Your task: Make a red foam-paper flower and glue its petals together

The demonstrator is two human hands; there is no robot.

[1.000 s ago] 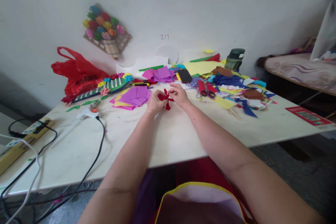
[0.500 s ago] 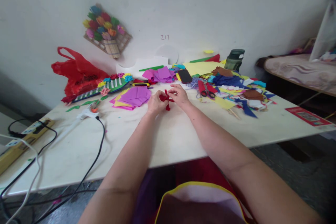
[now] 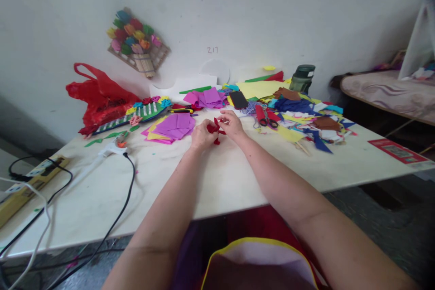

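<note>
A small piece of red crepe paper, twisted and with several ends sticking out, is held between both hands above the middle of the table. My left hand pinches it from the left, fingers curled round its side. From the right, my right hand grips an edge between thumb and fingertips. Part of the paper is covered by the fingers. Just left of my left hand lies a stack of purple and yellow paper sheets. Scissors with dark handles rest to the right of my right hand.
A white glue gun with a black cord lies left, near a yellow power strip. Behind are a red plastic bag, a phone, and a green bottle. Coloured paper scraps are heaped at right.
The red paper's upper ends have shifted and bunched closer together between the fingers. Both hands stay in nearly the same place, still holding it.
</note>
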